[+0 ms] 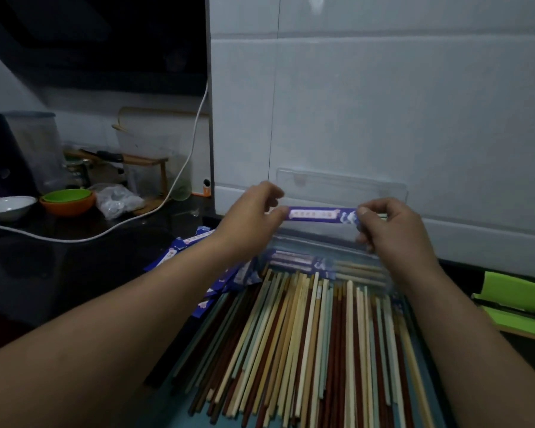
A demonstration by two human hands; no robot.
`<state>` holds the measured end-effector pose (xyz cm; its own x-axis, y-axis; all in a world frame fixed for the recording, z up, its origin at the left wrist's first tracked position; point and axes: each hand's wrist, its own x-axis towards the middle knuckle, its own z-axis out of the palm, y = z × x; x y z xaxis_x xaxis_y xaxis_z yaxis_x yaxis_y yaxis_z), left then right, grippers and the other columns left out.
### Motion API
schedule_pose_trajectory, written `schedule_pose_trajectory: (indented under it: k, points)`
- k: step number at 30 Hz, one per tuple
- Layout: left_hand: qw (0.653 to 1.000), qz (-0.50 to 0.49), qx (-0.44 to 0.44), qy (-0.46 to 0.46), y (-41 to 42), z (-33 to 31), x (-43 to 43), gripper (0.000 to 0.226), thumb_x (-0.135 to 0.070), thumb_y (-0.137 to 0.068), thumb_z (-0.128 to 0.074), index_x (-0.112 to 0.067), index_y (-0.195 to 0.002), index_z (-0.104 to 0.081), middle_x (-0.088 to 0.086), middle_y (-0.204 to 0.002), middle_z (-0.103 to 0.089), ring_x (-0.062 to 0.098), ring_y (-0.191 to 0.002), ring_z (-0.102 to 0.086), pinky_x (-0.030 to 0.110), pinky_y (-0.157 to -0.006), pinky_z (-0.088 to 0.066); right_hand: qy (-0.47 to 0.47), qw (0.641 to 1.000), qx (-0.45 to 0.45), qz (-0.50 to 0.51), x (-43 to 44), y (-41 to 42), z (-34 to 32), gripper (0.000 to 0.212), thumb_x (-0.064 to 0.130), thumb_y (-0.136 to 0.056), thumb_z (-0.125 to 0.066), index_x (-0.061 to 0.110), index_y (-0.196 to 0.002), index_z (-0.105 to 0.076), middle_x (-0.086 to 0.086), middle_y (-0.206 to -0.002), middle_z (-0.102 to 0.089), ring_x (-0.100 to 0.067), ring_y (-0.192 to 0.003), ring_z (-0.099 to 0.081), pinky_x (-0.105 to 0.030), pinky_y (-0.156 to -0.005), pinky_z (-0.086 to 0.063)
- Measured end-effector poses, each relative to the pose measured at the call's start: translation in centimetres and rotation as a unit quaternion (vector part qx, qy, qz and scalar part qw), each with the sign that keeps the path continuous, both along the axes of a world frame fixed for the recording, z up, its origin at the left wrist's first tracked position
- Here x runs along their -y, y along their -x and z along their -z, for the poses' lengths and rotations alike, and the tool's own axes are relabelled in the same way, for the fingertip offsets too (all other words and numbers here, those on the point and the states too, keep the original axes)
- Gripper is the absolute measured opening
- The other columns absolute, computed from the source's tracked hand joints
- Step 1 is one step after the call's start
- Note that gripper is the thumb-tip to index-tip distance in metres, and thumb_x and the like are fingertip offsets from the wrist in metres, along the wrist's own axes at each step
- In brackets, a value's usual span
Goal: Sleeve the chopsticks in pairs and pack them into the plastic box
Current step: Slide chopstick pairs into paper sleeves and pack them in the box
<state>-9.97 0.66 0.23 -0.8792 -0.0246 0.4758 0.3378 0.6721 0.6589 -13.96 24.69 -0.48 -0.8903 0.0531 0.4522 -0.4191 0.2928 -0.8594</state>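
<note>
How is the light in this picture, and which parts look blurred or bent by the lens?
Head view: dim and bluish, nearly black at the upper left; the sleeve pinched between the left hand and the right hand is fairly sharp, though its print is unreadable; the box below them is smeared; the wide lens slightly bows the tile lines of the wall.

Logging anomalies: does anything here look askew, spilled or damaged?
Nothing spilled or damaged. The spare purple paper sleeves lie in a fanned, untidy heap left of the loose mixed-colour chopsticks, and a white cable trails across the dark countertop. Left hand and right hand pinch another purple sleeve.
</note>
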Motion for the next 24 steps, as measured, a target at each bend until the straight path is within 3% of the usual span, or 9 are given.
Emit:
schedule_pose_trajectory:
  k: [3,7,9,11,13,16,19,22,24]
  points:
    - [0.999,-0.005,0.037,-0.012,0.4,0.9,1.0,0.036,-0.032,-0.104,-0.06,-0.025,-0.139,-0.054,-0.008,-0.125,-0.061,0.006,-0.114,-0.059,0.033,-0.098,-0.054,-0.043,0.998,0.042,0.033,-0.4,2.7,-1.0,0.006,0.019,-0.096,-0.067,0.015,-0.091,-0.069,-0.007,-0.077,-0.074,-0.018,-0.06,-0.068,-0.028,-0.057,-0.048]
    - [0.998,-0.009,0.052,-0.04,0.5,1.4,1.4,0.032,-0.033,-0.105,-0.059,-0.025,-0.135,-0.058,-0.009,-0.121,-0.064,0.005,-0.112,-0.061,0.033,-0.098,-0.053,-0.185,0.976,0.109,0.028,0.8,5.5,-0.5,0.017,0.014,-0.085,-0.074,0.003,-0.073,-0.074,-0.018,-0.07,-0.073,-0.027,-0.064,-0.068,-0.044,-0.072,-0.058]
    - [0.997,-0.008,0.056,-0.048,0.4,1.4,1.7,0.03,-0.034,-0.105,-0.059,-0.026,-0.133,-0.058,-0.011,-0.119,-0.064,0.003,-0.11,-0.061,0.032,-0.097,-0.053,-0.235,0.961,0.145,0.013,1.7,6.1,-0.4,0.016,0.014,-0.084,-0.076,0.0,-0.078,-0.077,-0.024,-0.079,-0.074,-0.027,-0.071,-0.067,-0.042,-0.07,-0.055]
    - [0.997,-0.008,0.062,-0.041,0.2,1.5,2.0,0.03,-0.035,-0.105,-0.059,-0.026,-0.134,-0.058,-0.011,-0.119,-0.064,0.002,-0.109,-0.06,0.031,-0.096,-0.053,-0.303,0.938,0.168,0.016,2.3,6.3,-0.4,0.018,0.021,-0.087,-0.076,0.003,-0.088,-0.077,-0.017,-0.089,-0.074,-0.029,-0.084,-0.068,-0.033,-0.068,-0.049]
    - [0.997,-0.007,0.068,-0.03,-0.2,1.4,2.3,0.032,-0.034,-0.105,-0.058,-0.024,-0.135,-0.057,-0.009,-0.121,-0.064,0.004,-0.11,-0.06,0.03,-0.096,-0.052,-0.355,0.924,0.131,0.063,2.4,6.0,-0.3,0.021,0.028,-0.09,-0.07,0.008,-0.094,-0.073,-0.011,-0.095,-0.072,-0.028,-0.088,-0.066,-0.033,-0.073,-0.05]
    - [0.997,-0.012,0.074,0.016,-0.9,1.4,2.6,0.024,-0.032,-0.105,-0.059,-0.026,-0.129,-0.058,-0.009,-0.116,-0.063,0.004,-0.106,-0.061,0.023,-0.086,-0.05,-0.294,0.95,0.025,0.098,2.2,3.7,-0.5,0.01,0.031,-0.094,-0.061,0.021,-0.093,-0.064,0.001,-0.097,-0.067,-0.018,-0.085,-0.06,-0.032,-0.07,-0.046]
    - [0.991,-0.012,0.102,0.089,-2.1,2.1,2.6,0.004,-0.032,-0.104,-0.06,-0.033,-0.108,-0.061,-0.01,-0.1,-0.066,0.001,-0.09,-0.063,0.018,-0.071,-0.046,-0.218,0.974,-0.045,0.038,2.4,-0.1,-0.8,0.012,0.03,-0.1,-0.059,0.024,-0.092,-0.065,0.011,-0.088,-0.066,-0.005,-0.079,-0.061,-0.025,-0.063,-0.043]
    - [0.972,-0.01,0.131,0.194,-3.5,3.2,1.3,0.007,-0.039,-0.102,-0.061,-0.033,-0.099,-0.062,-0.01,-0.092,-0.065,0.003,-0.083,-0.062,0.026,-0.067,-0.049,-0.221,0.973,-0.003,-0.068,2.7,-2.9,-0.3,0.018,0.031,-0.103,-0.06,0.021,-0.092,-0.069,0.004,-0.077,-0.073,-0.009,-0.063,-0.069,-0.022,-0.056,-0.048]
    - [0.961,-0.005,0.154,0.231,-4.2,3.8,0.2,0.013,-0.043,-0.101,-0.062,-0.03,-0.102,-0.064,-0.01,-0.094,-0.065,0.006,-0.085,-0.062,0.033,-0.075,-0.055,-0.256,0.961,0.025,-0.096,2.7,-3.4,1.0,0.022,0.032,-0.104,-0.06,0.02,-0.089,-0.071,0.001,-0.073,-0.074,-0.01,-0.058,-0.069,-0.024,-0.056,-0.052]
